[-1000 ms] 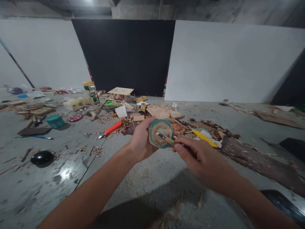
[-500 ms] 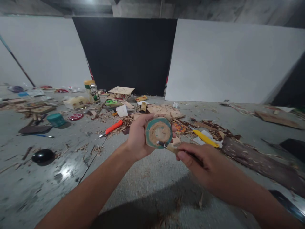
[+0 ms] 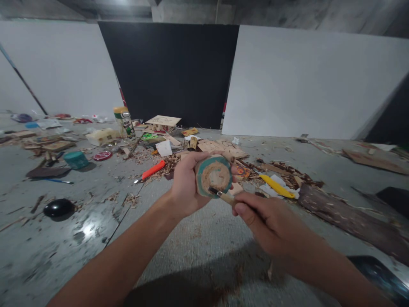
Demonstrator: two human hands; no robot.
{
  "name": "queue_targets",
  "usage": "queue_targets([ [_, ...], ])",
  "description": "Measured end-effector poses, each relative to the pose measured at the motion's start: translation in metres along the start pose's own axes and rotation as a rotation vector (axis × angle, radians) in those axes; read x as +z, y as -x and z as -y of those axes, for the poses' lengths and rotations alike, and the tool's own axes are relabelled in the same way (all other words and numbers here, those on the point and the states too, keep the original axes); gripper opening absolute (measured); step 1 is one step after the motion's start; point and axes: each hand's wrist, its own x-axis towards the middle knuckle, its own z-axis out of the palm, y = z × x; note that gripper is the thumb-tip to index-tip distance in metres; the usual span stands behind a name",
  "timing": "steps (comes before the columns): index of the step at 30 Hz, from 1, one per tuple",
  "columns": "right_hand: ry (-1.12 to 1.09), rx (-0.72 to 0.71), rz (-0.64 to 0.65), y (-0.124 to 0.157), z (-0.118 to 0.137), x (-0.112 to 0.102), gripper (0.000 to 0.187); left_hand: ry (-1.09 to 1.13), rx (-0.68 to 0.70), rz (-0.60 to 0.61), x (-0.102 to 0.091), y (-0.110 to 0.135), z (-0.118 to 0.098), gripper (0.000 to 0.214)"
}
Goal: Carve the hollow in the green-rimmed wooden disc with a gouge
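My left hand point(image 3: 185, 183) is wrapped round a round wooden piece point(image 3: 213, 175) with a teal rim and a bare, carved middle, held up facing me. My right hand point(image 3: 266, 221) is closed on a small carving tool point(image 3: 220, 195) with a pale wooden handle and a dark metal tip. The tip rests on the lower edge of the wooden piece. Both hands hover above the grey floor, in the middle of the view.
Wood shavings, flat wooden boards point(image 3: 220, 148), an orange cutter point(image 3: 152, 170), a yellow cutter point(image 3: 275, 185), a teal tub point(image 3: 75, 160), a can point(image 3: 124, 122) and a black rounded object point(image 3: 58, 208) litter the floor point(image 3: 198, 238). A long bark slab point(image 3: 351, 219) lies right. White and black panels stand behind.
The tool tip has slid from the middle of the wooden piece down to its lower edge. My left hand has turned the piece slightly.
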Motion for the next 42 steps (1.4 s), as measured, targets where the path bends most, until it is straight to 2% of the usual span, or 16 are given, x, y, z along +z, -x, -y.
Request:
queue_targets([
  [7,0.019,0.030,-0.039,0.003,0.005,0.010,0.028,-0.044,0.046,-0.021,0.003,0.000,0.002,0.039],
  [13,-0.225,0.052,-0.022,0.000,0.009,0.020,0.033,-0.127,0.107,-0.045,-0.006,-0.004,0.007,0.037],
  [17,-0.093,0.058,-0.096,0.000,0.006,0.030,0.027,-0.191,0.149,-0.043,-0.008,-0.006,0.007,0.033],
  [21,0.095,0.057,-0.123,0.001,0.004,0.035,0.024,-0.198,0.112,-0.083,-0.007,-0.005,0.006,0.025],
  [23,0.045,0.043,-0.107,0.001,0.005,0.033,0.026,-0.200,0.094,-0.097,-0.007,-0.004,0.007,0.022],
  [29,-0.339,0.063,-0.009,-0.001,0.005,0.029,0.035,-0.196,0.111,-0.081,-0.008,-0.006,0.009,0.029],
  [32,-0.316,0.080,-0.004,-0.002,0.005,0.033,0.035,-0.190,0.117,-0.076,-0.009,-0.006,0.010,0.030],
  [36,-0.097,0.092,-0.087,-0.002,0.008,0.035,0.029,-0.199,0.095,-0.114,-0.009,-0.006,0.011,0.030],
  [38,-0.151,0.087,-0.067,-0.002,0.009,0.034,0.028,-0.210,0.103,-0.117,-0.009,-0.006,0.012,0.028],
  [42,-0.347,0.071,0.005,-0.003,0.009,0.033,0.035,-0.264,0.213,-0.093,-0.010,-0.008,0.013,0.023],
])
